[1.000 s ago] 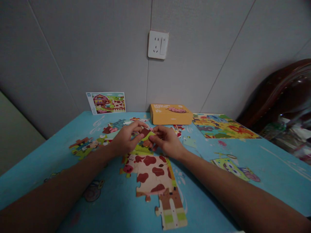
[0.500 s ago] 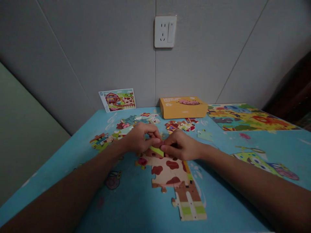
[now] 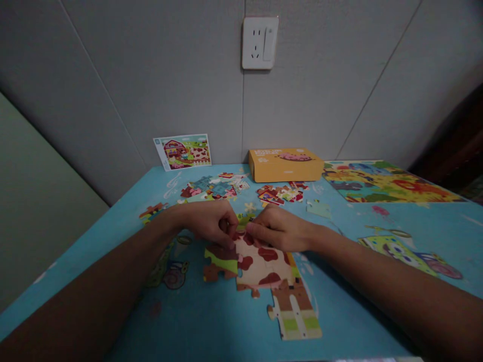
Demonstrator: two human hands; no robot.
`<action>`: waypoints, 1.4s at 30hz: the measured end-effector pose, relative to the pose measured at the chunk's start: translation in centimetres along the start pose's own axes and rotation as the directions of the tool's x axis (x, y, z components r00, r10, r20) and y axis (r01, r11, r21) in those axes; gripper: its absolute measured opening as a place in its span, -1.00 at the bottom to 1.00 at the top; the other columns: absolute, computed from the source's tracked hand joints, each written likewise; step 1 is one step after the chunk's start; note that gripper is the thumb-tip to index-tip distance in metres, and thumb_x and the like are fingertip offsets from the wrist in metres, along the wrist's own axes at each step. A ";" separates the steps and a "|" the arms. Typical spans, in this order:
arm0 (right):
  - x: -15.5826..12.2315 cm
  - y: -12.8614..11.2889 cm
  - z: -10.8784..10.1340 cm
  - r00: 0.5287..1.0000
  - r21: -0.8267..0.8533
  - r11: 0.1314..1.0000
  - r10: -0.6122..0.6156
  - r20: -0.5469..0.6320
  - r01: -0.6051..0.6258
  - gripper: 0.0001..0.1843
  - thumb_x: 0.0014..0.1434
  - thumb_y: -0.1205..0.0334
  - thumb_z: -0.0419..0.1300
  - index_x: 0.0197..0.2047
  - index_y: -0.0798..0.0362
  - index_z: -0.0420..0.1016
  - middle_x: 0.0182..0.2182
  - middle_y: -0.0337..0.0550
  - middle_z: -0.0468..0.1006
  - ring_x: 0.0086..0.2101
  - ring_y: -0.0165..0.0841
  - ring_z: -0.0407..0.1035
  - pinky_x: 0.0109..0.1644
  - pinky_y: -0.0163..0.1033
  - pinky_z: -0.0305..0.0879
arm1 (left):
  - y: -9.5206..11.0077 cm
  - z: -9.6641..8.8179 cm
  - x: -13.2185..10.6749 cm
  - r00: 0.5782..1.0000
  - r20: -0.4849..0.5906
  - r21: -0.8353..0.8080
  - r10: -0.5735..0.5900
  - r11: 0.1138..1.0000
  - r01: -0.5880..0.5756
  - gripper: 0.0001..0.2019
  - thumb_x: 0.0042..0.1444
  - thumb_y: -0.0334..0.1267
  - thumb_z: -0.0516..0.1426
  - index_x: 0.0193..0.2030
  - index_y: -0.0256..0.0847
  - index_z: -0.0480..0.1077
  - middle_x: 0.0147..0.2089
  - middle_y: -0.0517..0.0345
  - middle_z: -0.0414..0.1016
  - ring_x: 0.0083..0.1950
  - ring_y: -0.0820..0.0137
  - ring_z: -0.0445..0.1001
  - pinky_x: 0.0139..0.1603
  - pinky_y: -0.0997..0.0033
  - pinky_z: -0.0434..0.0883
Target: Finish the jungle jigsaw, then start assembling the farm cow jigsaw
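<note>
A section of joined jigsaw pieces (image 3: 264, 266) with a brown-spotted cow pattern lies on the table in front of me. My left hand (image 3: 215, 223) is closed, its thumb and fingers on a green and brown puzzle piece (image 3: 222, 261) at the section's left side. That piece touches or nearly touches the cow part; whether they interlock I cannot tell. My right hand (image 3: 279, 229) is closed at the section's upper edge, thumb pointing left, fingertips partly hidden. Joined below the cow part are fence pieces (image 3: 296, 314) in brown, white and green.
Loose puzzle pieces (image 3: 215, 186) lie behind my left hand, and another pile (image 3: 283, 193) sits before an orange box (image 3: 287, 166). A pale green piece (image 3: 318, 207) is farther right. A picture card (image 3: 184, 151) leans on the wall; a colourful animal picture (image 3: 392, 182) lies back right.
My hands have moved apart, the left one slightly left and down. The green and brown piece between them has come down to the cow section's left side. The view has tilted slightly.
</note>
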State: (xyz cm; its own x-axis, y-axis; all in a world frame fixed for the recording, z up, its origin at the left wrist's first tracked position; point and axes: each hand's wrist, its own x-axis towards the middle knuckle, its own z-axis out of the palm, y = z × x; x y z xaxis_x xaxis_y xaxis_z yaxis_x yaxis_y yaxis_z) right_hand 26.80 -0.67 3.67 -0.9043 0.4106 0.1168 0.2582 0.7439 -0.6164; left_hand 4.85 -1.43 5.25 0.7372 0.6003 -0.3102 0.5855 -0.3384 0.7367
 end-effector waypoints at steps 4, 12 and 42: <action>0.3 0.4 0.2 0.997 -0.050 0.996 0.073 0.003 -0.072 -0.55 0.29 0.19 0.01 -0.59 0.12 0.42 -0.71 -0.33 0.25 -0.66 -0.54 0.08 -0.53 -0.38 -0.07 | -0.2 -0.2 -0.2 1.000 -0.005 -0.014 0.013 1.000 -0.013 -0.83 -0.03 -0.26 0.28 -0.52 -0.28 0.44 -0.61 0.25 0.46 -0.62 0.54 0.33 -0.65 0.65 0.18; 0.3 0.0 0.6 0.986 -0.168 0.971 0.166 -0.019 -0.167 -0.67 0.09 0.21 0.24 -0.64 0.10 0.33 -0.74 -0.42 0.17 -0.67 -0.57 -0.05 -0.54 -0.36 -0.15 | -0.2 0.1 -0.2 0.994 0.084 -0.070 -0.065 0.995 0.071 -0.87 -0.02 -0.26 0.29 -0.47 -0.27 0.50 -0.59 0.25 0.50 -0.71 0.58 0.25 -0.71 0.62 0.15; 0.6 -1.8 2.6 0.985 -0.098 0.982 -0.157 0.072 0.163 -0.82 0.15 0.36 0.21 -0.24 0.02 0.65 -0.39 -0.21 0.66 -0.41 -0.42 0.48 -0.33 -0.35 0.19 | -1.9 0.0 1.0 0.976 -0.204 0.473 0.079 0.881 0.027 -0.51 0.09 -0.02 0.16 -0.75 -0.27 0.28 -0.78 0.37 -0.03 -0.69 0.58 -0.05 -0.66 0.51 -0.09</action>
State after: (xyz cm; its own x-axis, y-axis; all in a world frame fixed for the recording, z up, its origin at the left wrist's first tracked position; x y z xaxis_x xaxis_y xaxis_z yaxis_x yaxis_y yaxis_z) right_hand 24.93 -3.08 2.83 -0.9558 0.2498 0.1553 0.1391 0.8492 -0.5095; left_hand 4.45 -0.20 3.50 0.6968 0.7070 -0.1212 0.6953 -0.6242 0.3563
